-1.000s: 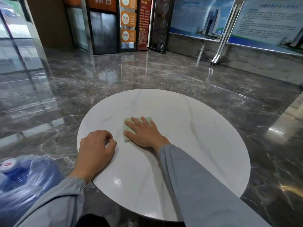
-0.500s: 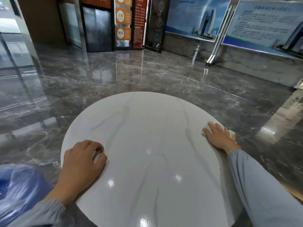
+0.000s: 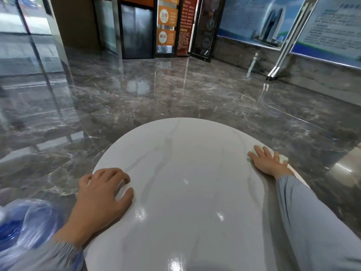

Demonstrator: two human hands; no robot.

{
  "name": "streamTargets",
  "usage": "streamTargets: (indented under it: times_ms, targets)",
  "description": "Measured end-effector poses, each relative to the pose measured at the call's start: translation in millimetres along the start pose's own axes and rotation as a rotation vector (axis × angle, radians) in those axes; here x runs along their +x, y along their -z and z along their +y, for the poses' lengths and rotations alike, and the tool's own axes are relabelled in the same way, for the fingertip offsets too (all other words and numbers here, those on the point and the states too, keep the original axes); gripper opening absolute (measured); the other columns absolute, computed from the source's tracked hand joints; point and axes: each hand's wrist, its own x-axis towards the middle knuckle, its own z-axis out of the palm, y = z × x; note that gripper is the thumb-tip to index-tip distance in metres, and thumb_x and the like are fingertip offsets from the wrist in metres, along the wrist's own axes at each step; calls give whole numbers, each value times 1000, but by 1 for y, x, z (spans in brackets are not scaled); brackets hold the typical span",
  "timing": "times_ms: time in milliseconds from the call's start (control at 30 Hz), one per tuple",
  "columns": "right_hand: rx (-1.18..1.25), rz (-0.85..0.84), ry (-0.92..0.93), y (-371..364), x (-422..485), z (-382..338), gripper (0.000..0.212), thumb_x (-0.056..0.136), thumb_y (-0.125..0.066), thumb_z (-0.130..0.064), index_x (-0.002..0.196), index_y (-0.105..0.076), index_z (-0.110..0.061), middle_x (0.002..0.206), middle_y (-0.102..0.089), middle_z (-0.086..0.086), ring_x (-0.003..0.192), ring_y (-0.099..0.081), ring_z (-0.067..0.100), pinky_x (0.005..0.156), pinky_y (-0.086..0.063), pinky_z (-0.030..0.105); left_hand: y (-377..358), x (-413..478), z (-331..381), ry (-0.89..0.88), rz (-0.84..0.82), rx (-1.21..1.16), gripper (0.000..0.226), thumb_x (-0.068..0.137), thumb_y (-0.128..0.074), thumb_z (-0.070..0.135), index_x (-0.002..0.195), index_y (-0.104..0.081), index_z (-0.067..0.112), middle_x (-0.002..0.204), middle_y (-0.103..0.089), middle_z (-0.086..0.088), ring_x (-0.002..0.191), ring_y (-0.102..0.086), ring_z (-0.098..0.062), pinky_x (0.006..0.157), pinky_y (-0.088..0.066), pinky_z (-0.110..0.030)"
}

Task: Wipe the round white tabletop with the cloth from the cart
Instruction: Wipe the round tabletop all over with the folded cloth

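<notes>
1. The right grip (image 3: 270,163) lies flat on the pale green cloth (image 3: 283,157) with its fingers straight and spread apart, curled round nothing.
2. The cloth sits under that grip's palm and fingers, with its edges showing on both sides, at the right rim of the round white veined table (image 3: 185,153).
3. The left grip (image 3: 103,194), well apart to the left, rests on the table's left rim with its fingers loosely bent, holding nothing.
4. A blue jug wrapped in clear plastic (image 3: 17,227) sits below and to the left of the left grip, off the table.
</notes>
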Motion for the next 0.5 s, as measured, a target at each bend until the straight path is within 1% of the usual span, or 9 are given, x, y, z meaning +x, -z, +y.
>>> streamTargets:
  times_ms: [67, 167, 267, 367, 433, 500]
  targets:
    - [-12, -11, 80, -5, 8, -47, 67, 101, -23, -71, 161, -4, -50, 173, 9, -15, 159, 12, 31, 122, 9, 63, -2, 1, -1, -1, 0, 7, 27, 84, -48, 62, 100, -61, 44, 111, -56, 27, 114, -57, -12, 102, -39, -55]
    - [-39, -35, 282, -23, 8, -142, 68, 101, -22, -71, 162, -4, -49, 172, 11, -14, 159, 15, 29, 121, 13, 61, -6, 0, -6, 4, 6, 2, 24, 85, -49, 61, 101, -58, 45, 111, -53, 30, 114, -54, -10, 103, -40, -55]
    - [-94, -72, 515, -51, -18, -243, 68, 100, -20, -72, 162, -3, -50, 172, 13, -15, 158, 18, 29, 121, 16, 62, -9, -1, -6, -10, 1, -10, 25, 85, -51, 60, 103, -58, 45, 113, -51, 30, 115, -53, -12, 101, -43, -52]
    - [-176, -109, 776, -85, -70, -333, 68, 99, -19, -73, 161, -3, -50, 173, 11, -14, 158, 17, 30, 119, 17, 64, -7, 0, -6, -13, -4, -2, 27, 85, -51, 60, 105, -60, 43, 114, -50, 30, 116, -52, -11, 101, -44, -49]
    - [-213, -129, 914, -102, -103, -368, 68, 99, -20, -73, 161, -5, -51, 173, 9, -14, 158, 17, 30, 118, 17, 65, -6, -1, -5, -14, -5, 7, 27, 85, -51, 59, 105, -59, 42, 115, -51, 27, 115, -52, -12, 99, -43, -49]
    - [-229, -130, 977, -109, -118, -382, 68, 98, -22, -75, 161, -8, -51, 173, 7, -14, 159, 15, 29, 119, 16, 65, -6, -2, -5, -13, -7, 11, 27, 85, -51, 59, 105, -58, 42, 116, -52, 25, 116, -52, -13, 99, -43, -49]
